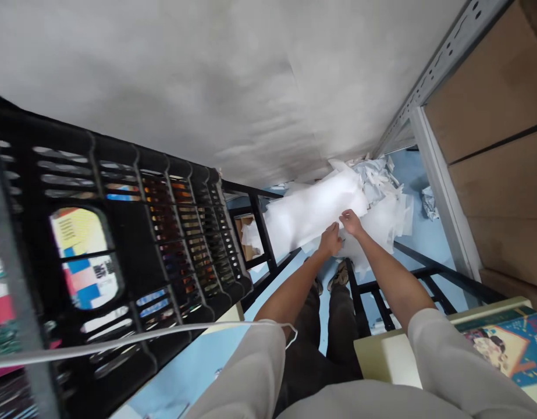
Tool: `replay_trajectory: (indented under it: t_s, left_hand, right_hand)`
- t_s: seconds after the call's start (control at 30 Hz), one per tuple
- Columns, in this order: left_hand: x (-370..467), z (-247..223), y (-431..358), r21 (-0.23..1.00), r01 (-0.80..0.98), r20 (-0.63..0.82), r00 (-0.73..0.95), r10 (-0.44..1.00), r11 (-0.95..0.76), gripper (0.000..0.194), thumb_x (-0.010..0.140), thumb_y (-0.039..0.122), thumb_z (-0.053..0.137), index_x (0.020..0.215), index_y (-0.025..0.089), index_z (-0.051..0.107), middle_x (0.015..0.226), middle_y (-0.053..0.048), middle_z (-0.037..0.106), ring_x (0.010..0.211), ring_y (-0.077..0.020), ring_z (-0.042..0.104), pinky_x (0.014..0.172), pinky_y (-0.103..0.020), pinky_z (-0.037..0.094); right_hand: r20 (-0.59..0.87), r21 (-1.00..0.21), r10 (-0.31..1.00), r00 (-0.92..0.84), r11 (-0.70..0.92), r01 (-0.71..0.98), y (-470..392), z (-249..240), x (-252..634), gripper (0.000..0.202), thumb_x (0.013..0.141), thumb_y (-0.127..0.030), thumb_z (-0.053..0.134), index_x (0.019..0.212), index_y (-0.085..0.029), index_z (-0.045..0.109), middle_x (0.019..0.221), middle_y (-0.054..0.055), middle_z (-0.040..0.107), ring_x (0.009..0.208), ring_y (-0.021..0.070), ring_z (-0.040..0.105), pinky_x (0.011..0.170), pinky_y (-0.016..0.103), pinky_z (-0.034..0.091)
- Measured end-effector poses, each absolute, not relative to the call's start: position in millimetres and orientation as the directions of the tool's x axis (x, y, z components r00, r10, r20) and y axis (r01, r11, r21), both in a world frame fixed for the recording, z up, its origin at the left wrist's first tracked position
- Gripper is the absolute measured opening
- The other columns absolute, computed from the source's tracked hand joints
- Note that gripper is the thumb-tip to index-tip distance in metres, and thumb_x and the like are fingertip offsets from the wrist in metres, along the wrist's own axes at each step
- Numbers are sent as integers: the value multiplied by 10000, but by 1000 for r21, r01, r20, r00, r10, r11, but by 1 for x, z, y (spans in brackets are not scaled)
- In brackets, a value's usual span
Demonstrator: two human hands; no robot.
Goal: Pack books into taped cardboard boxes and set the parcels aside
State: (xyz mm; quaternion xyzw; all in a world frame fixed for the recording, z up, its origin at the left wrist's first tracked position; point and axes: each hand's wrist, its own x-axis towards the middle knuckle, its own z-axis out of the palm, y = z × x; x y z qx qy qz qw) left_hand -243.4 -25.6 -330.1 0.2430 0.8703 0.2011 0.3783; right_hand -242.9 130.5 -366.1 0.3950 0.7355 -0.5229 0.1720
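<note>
My left hand (331, 239) is closed, its fingers curled at the near edge of a heap of thin white sheets (309, 209), perhaps foam or paper. Close beside it, my right hand (351, 222) has its fingertips pinched together over the same sheets. Anything between the fingers of either hand is too small to make out. The sheets lie loosely overlapped and bunched in front of my feet. Behind them is a pile of crumpled pale scraps (377, 177) against the wall.
A black plastic crate (128, 250) with colourful printed items stands on the left, crossed by a white cable (163, 333). Black metal frames (262, 230) flank my legs. Cardboard boxes (499, 186) fill a grey rack (451, 198) on the right. An illustrated book (508, 346) lies near my right elbow.
</note>
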Motion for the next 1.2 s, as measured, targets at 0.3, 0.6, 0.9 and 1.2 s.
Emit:
replay_trajectory:
  t_s: [0.3,0.6,0.9,1.2]
  left_hand:
    - [-221,-298,-21,652,303,-464,-566,682,695,665,899,113,592,1561,163,539,1710,-141,472,1569,-318,452,1321,-494,373]
    - [-212,-214,-23,715,238,-354,-687,635,657,513,879,15,551,1342,228,607,1500,-128,607,1419,-275,581,1258,-513,453]
    - [-190,-83,-18,749,450,-220,-523,823,486,460,1028,172,508,1484,194,565,1624,-160,517,1517,-306,499,1282,-499,418]
    - [-107,14,-11,658,696,-189,-217,958,287,537,1026,215,524,1563,212,528,1725,-165,419,1585,-321,410,1290,-512,384]
  right_hand:
    - [-549,-619,503,-667,291,730,141,-321,-231,129,782,-181,566,883,-260,555,795,-21,631,792,198,576,828,312,493]
    - [-417,-635,611,-673,334,697,163,-202,-198,242,799,-154,541,953,-249,702,999,62,769,951,255,685,966,391,535]
    - [-185,-763,824,-536,223,607,142,-43,-79,301,814,-266,541,1026,-210,747,1022,83,801,749,217,645,855,373,569]
    - [-200,-749,948,-247,15,663,78,50,105,392,840,-286,500,1158,-206,716,1108,89,788,773,224,665,897,398,568]
